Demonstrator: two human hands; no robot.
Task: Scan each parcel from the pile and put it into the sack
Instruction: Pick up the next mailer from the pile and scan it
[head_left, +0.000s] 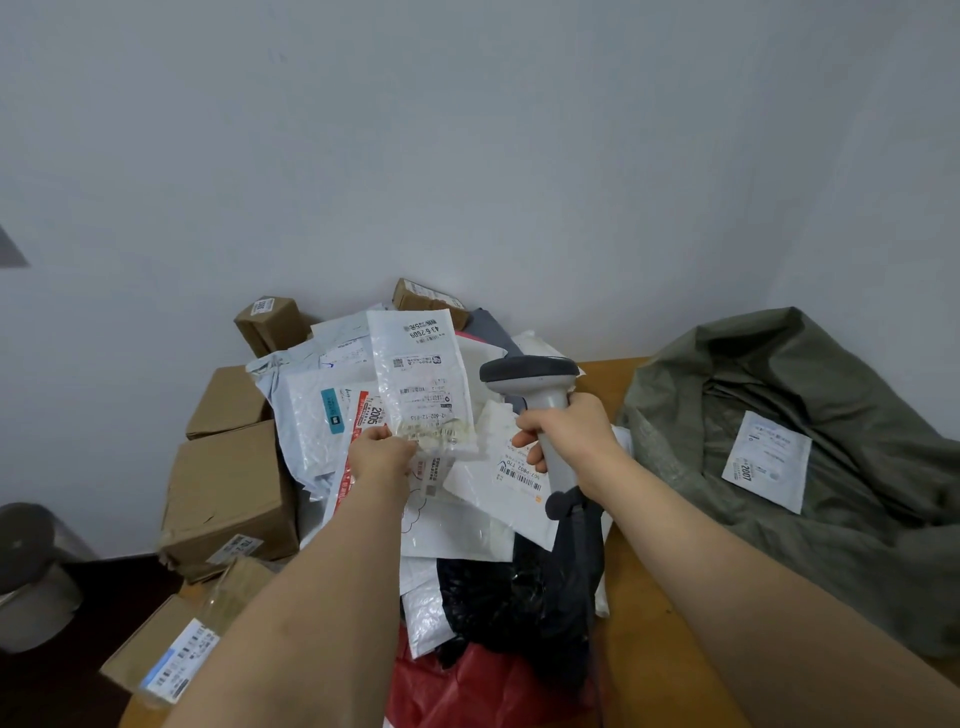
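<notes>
Parcel in hand: a clear flat bag (423, 384) with a white label, held upright above the pile (415, 467), its printed face toward the camera and its text upside down.
Left hand: the left hand (379, 457) pinches the bag at its lower edge, just over the pile's middle.
Right hand: the right hand (569, 436) is wrapped round the grip of a grey handheld scanner (540, 395), held to the right of the bag, above the pile's right edge.
Scanner aim: the head seems to point toward the bag, but whether its window faces the label or whether a beam is on cannot be told.
Step in hand: likely the scan of this bag, before it goes to the sack.
Doing it well: keep the bag flat and taut so the barcode near the pinching fingers does not curl; the film looks glossy, so a slight tilt should spare the reader from glare; the thumb should stay off the barcode strip.
Sack: the olive-green sack (810, 457) lies open on the wooden table (639, 597) to the right of the pile, with one white labelled packet (768, 460) already on it.
Next move: a short carry rightward from the pile, the bag being light.
Pile: many mailers and brown boxes (228, 493) remain, so the task looks far from finished.
</notes>
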